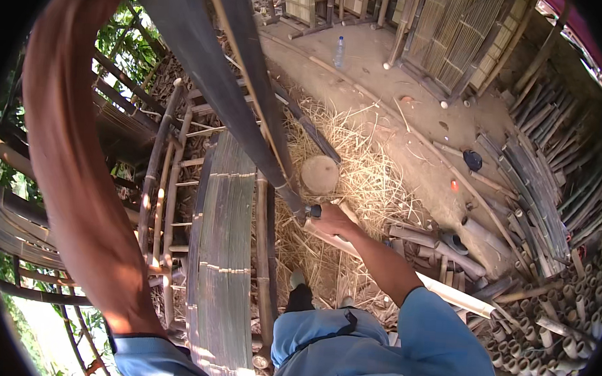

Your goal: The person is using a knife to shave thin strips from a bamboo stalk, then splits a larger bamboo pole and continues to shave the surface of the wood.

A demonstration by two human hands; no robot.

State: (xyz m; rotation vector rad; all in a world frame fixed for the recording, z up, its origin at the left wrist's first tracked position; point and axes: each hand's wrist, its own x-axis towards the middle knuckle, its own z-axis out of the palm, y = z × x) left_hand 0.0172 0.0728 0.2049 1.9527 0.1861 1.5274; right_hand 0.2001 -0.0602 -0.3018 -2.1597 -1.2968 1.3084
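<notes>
My left arm (81,174) reaches up along the left side, and its hand lies beyond the upper edge of the picture. A long dark bamboo pole (215,72), split lengthwise into diverging pieces, slants down from the top toward the middle. At its lower end my right hand (332,221) is closed, fingers wrapped round something dark that I cannot make out. A pale split bamboo length (449,293) runs from under that hand toward the lower right. Just beyond the hand stands a round wooden block (320,175).
A slatted bamboo panel (225,252) lies on a bamboo frame (167,180) to my left. Straw-like shavings (371,168) cover the ground around the block. Cut bamboo pieces (547,327) are stacked at the right. A plastic bottle (339,52) stands farther off near woven panels (455,32).
</notes>
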